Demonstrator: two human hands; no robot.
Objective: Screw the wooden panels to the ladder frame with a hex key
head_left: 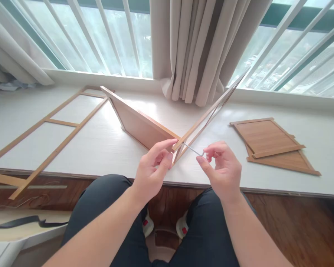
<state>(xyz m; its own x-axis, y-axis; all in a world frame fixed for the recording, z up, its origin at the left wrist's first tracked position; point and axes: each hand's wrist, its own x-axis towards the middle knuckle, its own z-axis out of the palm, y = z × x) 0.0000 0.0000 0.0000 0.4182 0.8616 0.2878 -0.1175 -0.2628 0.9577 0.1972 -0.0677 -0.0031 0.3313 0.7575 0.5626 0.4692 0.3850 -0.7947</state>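
Observation:
My right hand [222,167] pinches the bent end of a silver hex key [193,149]. The key's long arm reaches left to the near end of a slim wooden frame [208,113], which stands on edge and slants away to the upper right. My left hand [154,167] grips the corner where this frame meets a wooden panel [139,122], its thumb and fingertips on the wood. That panel also stands on edge, running off to the upper left, so the two pieces form a V. The key's tip at the frame is too small to make out clearly.
A ladder-like wooden frame [62,124] lies on the left of the white ledge [111,155], its near end overhanging the edge. Two wooden panels [269,139] lie overlapped on the right. Grey curtains [193,52] hang at the barred windows. An open box with a black strap [30,221] is lower left.

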